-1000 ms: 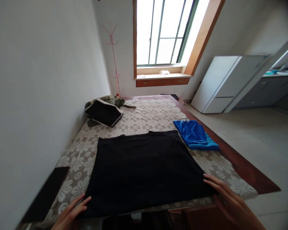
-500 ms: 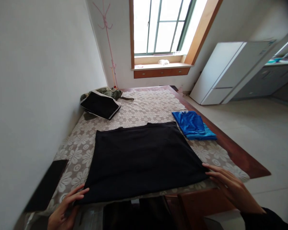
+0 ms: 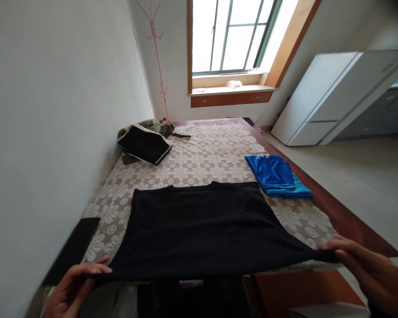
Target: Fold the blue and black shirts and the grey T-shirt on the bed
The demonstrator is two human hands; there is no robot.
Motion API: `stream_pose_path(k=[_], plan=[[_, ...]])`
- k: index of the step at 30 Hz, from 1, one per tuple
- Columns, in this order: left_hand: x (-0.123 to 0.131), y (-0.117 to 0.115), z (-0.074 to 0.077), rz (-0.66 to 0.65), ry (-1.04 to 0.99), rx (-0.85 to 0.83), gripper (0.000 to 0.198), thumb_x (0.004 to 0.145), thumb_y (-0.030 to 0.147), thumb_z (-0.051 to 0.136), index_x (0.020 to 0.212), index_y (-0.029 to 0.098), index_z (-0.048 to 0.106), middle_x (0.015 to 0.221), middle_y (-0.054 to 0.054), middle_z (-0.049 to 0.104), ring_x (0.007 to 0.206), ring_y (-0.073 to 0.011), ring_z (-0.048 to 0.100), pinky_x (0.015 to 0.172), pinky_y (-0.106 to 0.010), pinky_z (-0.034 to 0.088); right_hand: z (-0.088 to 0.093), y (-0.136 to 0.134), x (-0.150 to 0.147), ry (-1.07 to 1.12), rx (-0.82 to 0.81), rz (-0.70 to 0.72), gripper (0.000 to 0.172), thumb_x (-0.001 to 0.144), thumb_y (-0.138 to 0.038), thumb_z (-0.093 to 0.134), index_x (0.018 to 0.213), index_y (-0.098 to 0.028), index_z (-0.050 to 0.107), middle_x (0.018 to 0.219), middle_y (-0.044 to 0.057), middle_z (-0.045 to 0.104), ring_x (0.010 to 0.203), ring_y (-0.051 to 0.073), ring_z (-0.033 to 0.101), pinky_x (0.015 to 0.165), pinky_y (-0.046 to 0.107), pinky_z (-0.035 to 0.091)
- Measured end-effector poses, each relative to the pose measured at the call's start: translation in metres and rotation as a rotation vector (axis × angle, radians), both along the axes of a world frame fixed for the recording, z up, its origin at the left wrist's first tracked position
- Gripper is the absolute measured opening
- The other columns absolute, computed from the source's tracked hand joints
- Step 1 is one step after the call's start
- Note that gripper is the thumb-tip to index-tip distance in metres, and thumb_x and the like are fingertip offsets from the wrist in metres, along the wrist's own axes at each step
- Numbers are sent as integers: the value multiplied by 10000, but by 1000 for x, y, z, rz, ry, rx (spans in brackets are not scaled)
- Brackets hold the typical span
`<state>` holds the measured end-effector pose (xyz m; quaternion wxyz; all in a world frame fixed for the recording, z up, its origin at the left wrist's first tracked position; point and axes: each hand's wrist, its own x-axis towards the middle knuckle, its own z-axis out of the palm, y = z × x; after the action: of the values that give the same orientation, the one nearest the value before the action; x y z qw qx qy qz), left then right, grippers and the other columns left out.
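Black garment [image 3: 199,229] spread across floral cover [image 3: 202,161]; near edge stretched taut. Left corner pinched by left hand [image 3: 71,285], right corner by right hand [image 3: 371,267]; hands held well apart. Folded blue cloth [image 3: 273,174] placed just beside garment.

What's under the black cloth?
The flowered tablecloth shows past the left, right and far edges of the black cloth, so it probably continues beneath. The area directly under the black cloth is covered; can't tell if anything else lies there.
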<state>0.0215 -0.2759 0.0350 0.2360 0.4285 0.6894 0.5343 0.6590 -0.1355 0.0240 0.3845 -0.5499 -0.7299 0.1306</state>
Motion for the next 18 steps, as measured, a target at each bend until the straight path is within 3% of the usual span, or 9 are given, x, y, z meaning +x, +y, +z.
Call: stream_pose_path(k=[2,5,8,10,13,18], plan=[[-7,20,15,73,47,7,364,793,596,723,888,248,671,850,-45,774,880,-274,737,811,-341,605,17,19,-8,-6,16,-61,247,887,-595,610,901,-401,762,888,28,764,805,344,730,636,474,603],[-17,75,41,110,271,-4,459,716,627,738,900,210,684,698,-12,698,594,-192,624,556,-273,524,45,72,-30,-48,4,-47,370,875,-697,582,884,-360,735,838,41,738,728,305,690,610,430,555],[-26,142,55,-8,341,-93,466,731,621,679,932,201,679,774,-27,717,703,-217,679,611,-280,533,61,138,-56,-102,-79,83,514,902,-744,512,887,-270,710,895,70,736,838,280,672,760,398,538],[-31,182,51,-71,353,-124,454,737,602,641,945,200,673,855,-47,735,783,-235,706,671,-300,554,57,176,-71,-140,-156,162,598,883,-782,470,827,-230,693,824,77,715,802,263,652,744,376,515],[-37,220,29,-121,470,-206,382,734,545,601,889,203,674,853,-69,736,835,-256,703,725,-334,553,33,214,-82,-207,-265,199,595,845,-774,457,756,-226,672,745,67,699,740,249,639,699,351,491],[-42,238,-10,-144,532,-294,304,772,468,557,884,209,670,861,-74,745,866,-256,702,794,-351,537,-13,228,-78,-240,-306,146,421,842,-609,483,767,-240,673,787,75,735,793,266,678,732,337,488]])
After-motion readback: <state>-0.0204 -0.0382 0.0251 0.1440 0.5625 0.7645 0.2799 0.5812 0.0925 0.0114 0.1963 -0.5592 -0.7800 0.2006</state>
